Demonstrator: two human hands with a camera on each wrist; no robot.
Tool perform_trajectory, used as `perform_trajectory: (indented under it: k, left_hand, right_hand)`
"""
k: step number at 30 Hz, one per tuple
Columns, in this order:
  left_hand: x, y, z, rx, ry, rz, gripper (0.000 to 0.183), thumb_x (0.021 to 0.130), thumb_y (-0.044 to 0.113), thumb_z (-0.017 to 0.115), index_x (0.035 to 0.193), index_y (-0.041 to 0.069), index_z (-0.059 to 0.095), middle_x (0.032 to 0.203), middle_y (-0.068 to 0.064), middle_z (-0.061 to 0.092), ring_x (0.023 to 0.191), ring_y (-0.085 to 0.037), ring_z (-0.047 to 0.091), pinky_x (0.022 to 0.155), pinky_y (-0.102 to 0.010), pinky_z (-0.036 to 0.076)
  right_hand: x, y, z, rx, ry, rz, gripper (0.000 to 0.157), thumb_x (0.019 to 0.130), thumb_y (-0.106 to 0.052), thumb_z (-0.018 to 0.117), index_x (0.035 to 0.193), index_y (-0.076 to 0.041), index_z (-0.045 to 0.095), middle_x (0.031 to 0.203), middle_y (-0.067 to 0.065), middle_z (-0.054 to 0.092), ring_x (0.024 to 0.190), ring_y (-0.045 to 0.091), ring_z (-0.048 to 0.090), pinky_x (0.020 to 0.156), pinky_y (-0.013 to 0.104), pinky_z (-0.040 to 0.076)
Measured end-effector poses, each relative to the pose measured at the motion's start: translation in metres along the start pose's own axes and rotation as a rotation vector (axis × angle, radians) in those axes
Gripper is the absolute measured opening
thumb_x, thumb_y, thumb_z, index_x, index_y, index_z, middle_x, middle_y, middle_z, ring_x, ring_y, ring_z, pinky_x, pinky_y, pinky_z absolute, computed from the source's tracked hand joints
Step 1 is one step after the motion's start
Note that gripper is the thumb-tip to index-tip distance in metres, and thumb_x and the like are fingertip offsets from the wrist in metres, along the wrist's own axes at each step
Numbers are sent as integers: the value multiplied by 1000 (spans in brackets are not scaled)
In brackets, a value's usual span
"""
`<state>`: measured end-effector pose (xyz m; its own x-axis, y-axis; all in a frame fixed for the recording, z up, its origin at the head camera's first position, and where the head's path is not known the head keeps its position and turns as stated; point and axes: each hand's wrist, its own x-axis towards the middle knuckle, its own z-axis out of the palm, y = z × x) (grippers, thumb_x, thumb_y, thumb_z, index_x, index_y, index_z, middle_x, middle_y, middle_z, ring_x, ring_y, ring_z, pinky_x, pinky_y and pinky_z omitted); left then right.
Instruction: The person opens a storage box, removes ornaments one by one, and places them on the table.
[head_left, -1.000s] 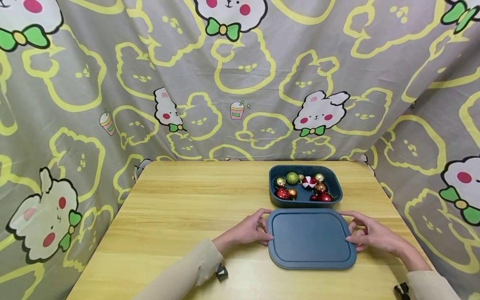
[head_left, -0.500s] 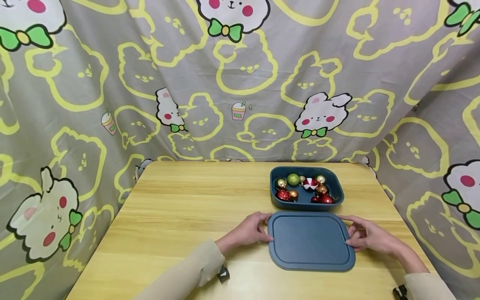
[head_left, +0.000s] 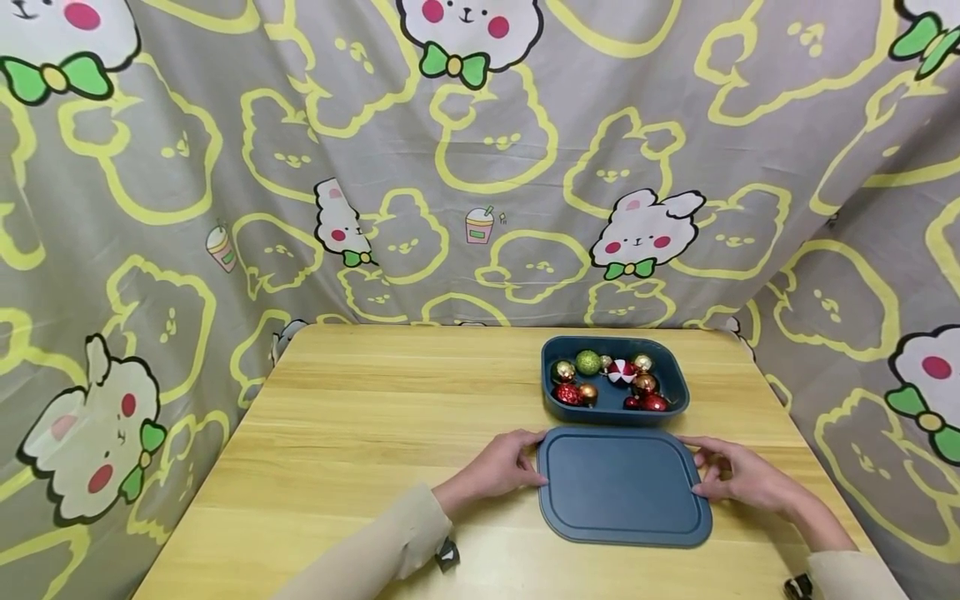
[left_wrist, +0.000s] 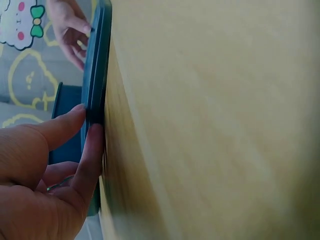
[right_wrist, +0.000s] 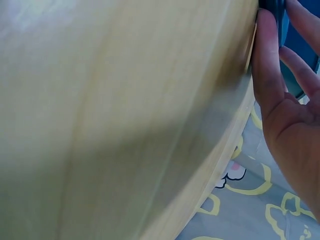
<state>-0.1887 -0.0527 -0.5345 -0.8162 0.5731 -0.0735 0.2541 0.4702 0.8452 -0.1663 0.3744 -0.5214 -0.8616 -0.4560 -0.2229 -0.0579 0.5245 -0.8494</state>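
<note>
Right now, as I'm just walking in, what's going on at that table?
A person is holding a flat blue-gray lid by its two short ends, with the left hand on one and the right hand on the other. It lies low over the wooden table; I can't tell whether it touches. Just beyond it, a dark blue container stands uncovered, with red, gold and green ornaments inside. Neither hand is holding the container.
</note>
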Motion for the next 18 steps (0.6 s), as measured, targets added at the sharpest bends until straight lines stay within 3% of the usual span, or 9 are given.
perform_trajectory:
  k: [4,10,18]
  left_hand:
    - [-1,0,1,40,-3,-4,76,87,12,85,154,5,49,79,4,74,67,1,65,59,-17,53]
    - [-2,-1,2,70,5,2,76,86,11,85,153,5,49,77,7,74,66,2,65,64,-15,54]
    - [-3,0,2,68,-2,8,77,87,11,85,154,4,48,78,4,74,66,2,65,66,-15,54]
  right_hand:
    - [-1,1,0,-25,-3,-17,82,85,-9,84,150,15,39,116,22,57,82,11,64,69,25,57]
    - [1,1,0,-48,1,17,81,84,-11,85,150,12,43,127,26,57,83,11,64,71,25,56]
    - [-1,0,0,-65,15,8,78,84,-8,85,147,13,45,123,24,57,82,10,62,69,24,55]
